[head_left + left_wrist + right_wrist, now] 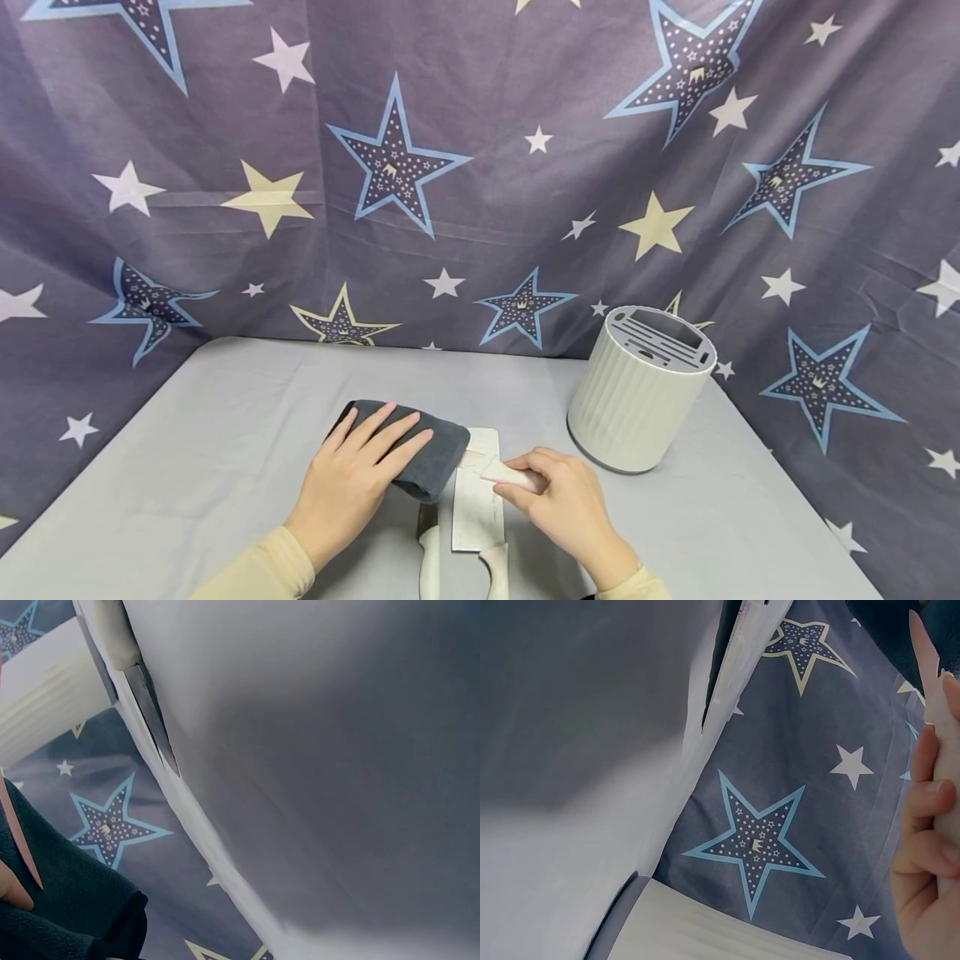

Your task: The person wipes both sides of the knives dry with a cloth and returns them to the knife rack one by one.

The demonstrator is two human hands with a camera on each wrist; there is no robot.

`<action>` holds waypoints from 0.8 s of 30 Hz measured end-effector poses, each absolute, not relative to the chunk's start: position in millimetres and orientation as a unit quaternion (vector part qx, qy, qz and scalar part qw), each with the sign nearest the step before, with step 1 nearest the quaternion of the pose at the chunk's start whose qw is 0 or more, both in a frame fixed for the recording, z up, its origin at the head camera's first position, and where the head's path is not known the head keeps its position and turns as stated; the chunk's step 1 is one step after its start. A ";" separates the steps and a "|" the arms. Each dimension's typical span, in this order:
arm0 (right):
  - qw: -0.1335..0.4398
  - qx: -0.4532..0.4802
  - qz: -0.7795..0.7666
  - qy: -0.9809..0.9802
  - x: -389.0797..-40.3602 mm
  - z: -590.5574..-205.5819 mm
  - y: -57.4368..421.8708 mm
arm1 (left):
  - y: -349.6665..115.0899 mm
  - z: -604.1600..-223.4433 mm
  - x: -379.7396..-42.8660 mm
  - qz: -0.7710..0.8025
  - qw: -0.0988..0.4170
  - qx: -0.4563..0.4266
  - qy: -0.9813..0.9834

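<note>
Head view: the ribbed knife block (630,404) stands on the table (247,392), slotted top visible, interior too dark to read. The right hand (566,500) grips the handle of the pink-bladed knife (512,475); the left hand (352,479), fingers nearly straight, pinches the dark cloth (446,450), hiding that blade's tip here. The cleaver (477,521) and second knife (430,558) lie partly covered, handles cut off by the lower edge.

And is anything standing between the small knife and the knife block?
Nothing visible beyond the right hand gripping the small knife; the dark cloth in the left hand is on the side away from the knife block.
</note>
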State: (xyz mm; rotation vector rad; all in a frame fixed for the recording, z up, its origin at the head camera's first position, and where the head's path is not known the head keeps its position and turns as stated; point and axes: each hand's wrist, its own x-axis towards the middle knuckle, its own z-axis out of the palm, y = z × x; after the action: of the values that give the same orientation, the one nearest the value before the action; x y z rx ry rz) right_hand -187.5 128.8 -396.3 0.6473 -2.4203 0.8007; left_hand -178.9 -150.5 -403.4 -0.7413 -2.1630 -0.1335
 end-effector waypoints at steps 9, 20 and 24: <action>0.256 0.233 0.289 -0.893 -187.4 -396.3 130.3 | -154.5 -405.9 -180.4 -0.053 0.420 -0.288 -0.859; 0.248 0.230 0.293 -0.894 -187.0 -395.9 132.2 | -159.9 -407.5 -179.9 -0.048 0.420 -0.277 -0.863; 0.246 0.226 0.295 -0.895 -187.2 -396.2 133.1 | -162.2 -408.5 -180.2 -0.046 0.420 -0.271 -0.865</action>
State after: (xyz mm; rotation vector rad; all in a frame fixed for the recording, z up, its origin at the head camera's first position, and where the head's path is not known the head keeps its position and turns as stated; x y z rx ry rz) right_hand -187.2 133.1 -396.2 0.6177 -2.4420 0.8043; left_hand -180.2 -162.2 -408.5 -0.6796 -2.1670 -0.1163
